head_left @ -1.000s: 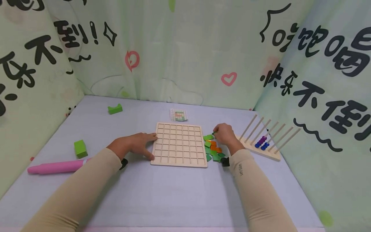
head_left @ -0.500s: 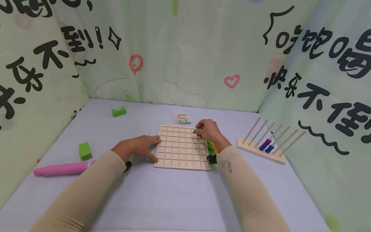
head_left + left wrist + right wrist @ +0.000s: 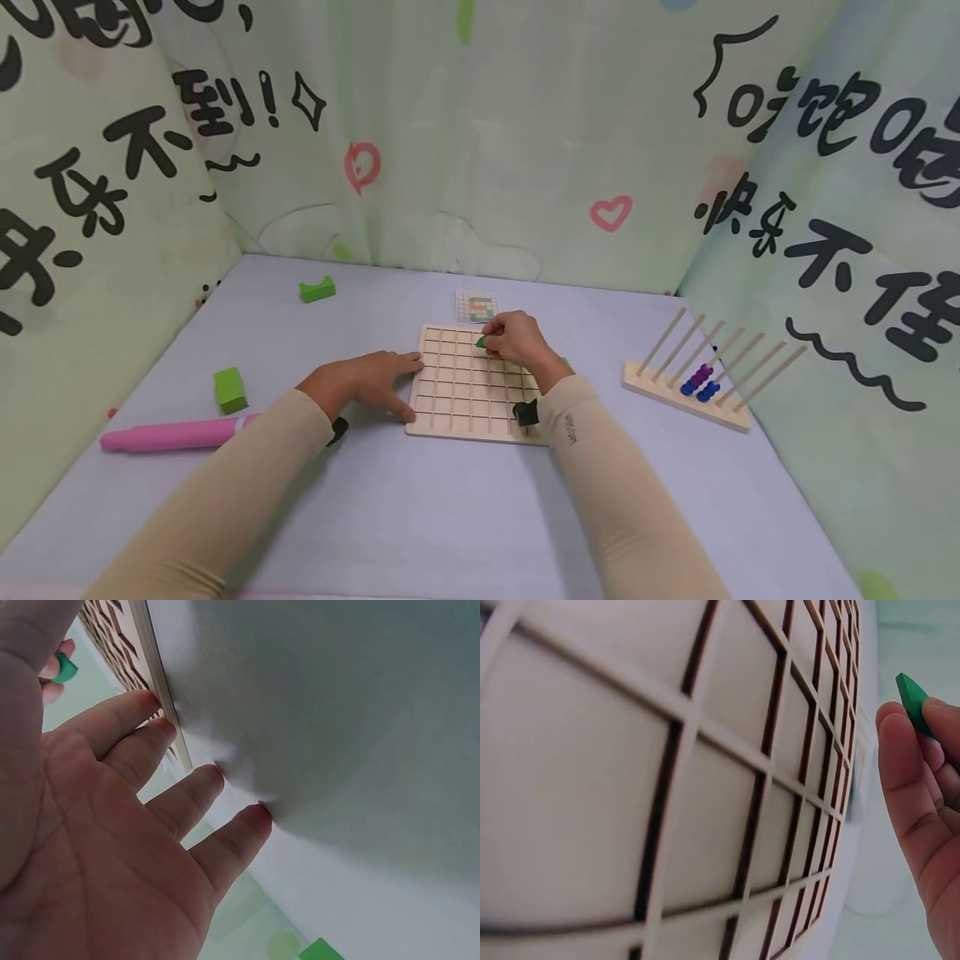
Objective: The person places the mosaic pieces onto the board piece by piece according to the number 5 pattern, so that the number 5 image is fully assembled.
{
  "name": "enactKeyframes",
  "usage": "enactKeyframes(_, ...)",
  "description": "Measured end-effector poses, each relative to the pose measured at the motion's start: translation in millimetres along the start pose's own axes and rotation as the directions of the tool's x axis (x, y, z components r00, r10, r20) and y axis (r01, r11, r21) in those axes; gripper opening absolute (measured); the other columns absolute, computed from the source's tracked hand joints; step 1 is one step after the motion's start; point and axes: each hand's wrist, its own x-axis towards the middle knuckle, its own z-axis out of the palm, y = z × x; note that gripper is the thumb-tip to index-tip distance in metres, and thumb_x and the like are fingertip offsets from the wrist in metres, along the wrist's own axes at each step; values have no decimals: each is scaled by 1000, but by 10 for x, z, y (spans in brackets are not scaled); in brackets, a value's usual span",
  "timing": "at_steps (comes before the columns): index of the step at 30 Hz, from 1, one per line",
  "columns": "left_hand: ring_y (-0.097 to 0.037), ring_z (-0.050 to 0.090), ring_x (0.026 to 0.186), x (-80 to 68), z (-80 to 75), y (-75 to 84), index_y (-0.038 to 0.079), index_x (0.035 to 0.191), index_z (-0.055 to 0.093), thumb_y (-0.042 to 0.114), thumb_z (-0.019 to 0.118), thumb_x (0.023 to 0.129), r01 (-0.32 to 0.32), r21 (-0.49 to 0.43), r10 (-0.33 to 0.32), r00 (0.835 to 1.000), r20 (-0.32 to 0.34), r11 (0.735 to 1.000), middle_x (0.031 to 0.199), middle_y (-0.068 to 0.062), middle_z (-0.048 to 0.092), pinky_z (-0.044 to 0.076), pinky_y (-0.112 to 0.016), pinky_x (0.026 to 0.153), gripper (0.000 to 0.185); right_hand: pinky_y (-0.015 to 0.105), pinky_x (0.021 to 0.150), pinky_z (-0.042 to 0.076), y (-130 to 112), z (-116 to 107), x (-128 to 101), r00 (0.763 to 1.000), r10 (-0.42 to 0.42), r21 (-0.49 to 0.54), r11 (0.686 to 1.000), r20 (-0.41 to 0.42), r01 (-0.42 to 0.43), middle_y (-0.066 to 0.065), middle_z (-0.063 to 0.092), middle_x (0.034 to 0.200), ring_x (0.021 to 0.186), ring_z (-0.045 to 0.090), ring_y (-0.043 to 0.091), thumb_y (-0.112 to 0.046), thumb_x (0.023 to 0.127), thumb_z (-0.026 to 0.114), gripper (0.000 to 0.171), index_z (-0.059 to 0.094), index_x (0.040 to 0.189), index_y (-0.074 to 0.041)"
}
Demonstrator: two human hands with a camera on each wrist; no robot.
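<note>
A second ago the right hand [image 3: 516,340] was off the right edge of the wooden grid board [image 3: 463,392], down among a heap of green and orange tiles; it has since come left over the board and now sits above the far rows, pinching a small green tile [image 3: 481,341] between thumb and fingertips. The right wrist view shows that tile [image 3: 913,703] held clear of the board's cells [image 3: 667,787], not yet in one. The left hand [image 3: 367,381] has stayed put, fingers straight and spread flat on the tabletop [image 3: 420,508], their tips touching the board's left edge and holding nothing. The tile heap is now almost wholly hidden behind the right forearm. Just beyond the board's far edge lies a small pattern card [image 3: 477,305], its print too small to read. In the left wrist view the board [image 3: 139,645] is blurred and cut off at the top.
</note>
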Motion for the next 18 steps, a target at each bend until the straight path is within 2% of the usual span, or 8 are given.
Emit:
enactKeyframes(3, -36, 26, 158, 3, -4, 5, 12, 162, 37, 49, 86, 83, 10, -2, -10, 1000, 1, 1000, 173, -3, 26, 26, -53, 127, 100, 33, 78, 62, -34, 57, 33, 1000, -5, -1, 1000, 9, 5, 16, 73, 101, 86, 74, 26, -4, 100, 64, 15, 71, 113, 2)
enactKeyframes(9, -34, 26, 158, 18, 20, 8, 14, 162, 37, 49, 86, 83, 13, -8, -13, 1000, 7, 1000, 173, -1, 25, 27, -51, 127, 99, 31, 76, 54, -70, 163, 80, 1000, -23, -143, 990, 1, 23, 11, 72, 101, 85, 65, 20, -8, 100, 66, 16, 74, 113, -2)
enactKeyframes(18, -33, 25, 159, 9, -6, -2, 13, 162, 37, 48, 85, 84, 14, -15, -14, 1000, 11, 1000, 173, -2, 24, 26, -50, 128, 98, 38, 90, 56, -95, 287, 188, 1000, -8, -209, 978, -2, 8, 10, 73, 107, 100, 65, 25, -9, 101, 66, 13, 76, 109, -5)
